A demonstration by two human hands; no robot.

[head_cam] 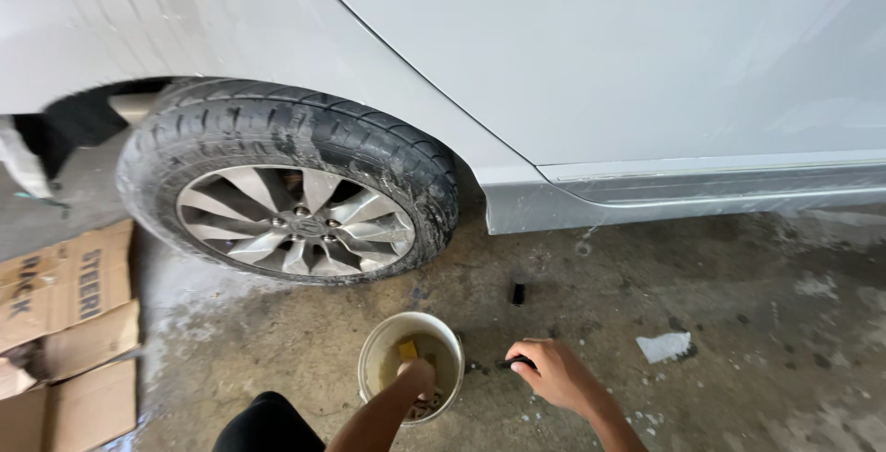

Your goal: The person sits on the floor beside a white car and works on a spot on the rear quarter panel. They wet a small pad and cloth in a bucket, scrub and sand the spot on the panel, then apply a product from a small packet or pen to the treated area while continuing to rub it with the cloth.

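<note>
L hand dips in bucket, grip unclear; R hand pinches black handle.

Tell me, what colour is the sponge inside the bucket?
Yellow: the sponge sits in the cream bucket, seen in the head view.

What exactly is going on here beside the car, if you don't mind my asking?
A person crouches on the wet concrete floor beside a silver car, near its wheel. Their left hand reaches into a small bucket of murky water with a yellow sponge in it. Their right hand grips a small dark object low over the floor. Flattened cardboard lies to the left.
</note>
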